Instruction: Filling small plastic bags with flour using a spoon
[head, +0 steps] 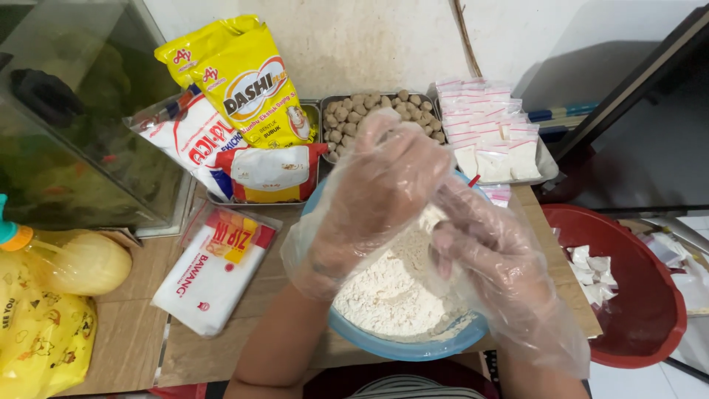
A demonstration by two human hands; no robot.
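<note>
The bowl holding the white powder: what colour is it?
Light blue bowl, seen in the head view.

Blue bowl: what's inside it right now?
The blue bowl holds white floury powder, lumpy and heaped toward the near side. The gloved left hand and right hand cover the far part, so what lies under them, and anything pinched between them, cannot be seen.

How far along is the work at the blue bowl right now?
Done, it seems: a metal tray holds many formed balls, and small filled bags are stacked beside it. In hand: the gloved left hand and right hand are pressed together over the blue bowl, apparently working something; what they hold is hidden. Left: plenty of white flour remains in the bowl.
</note>
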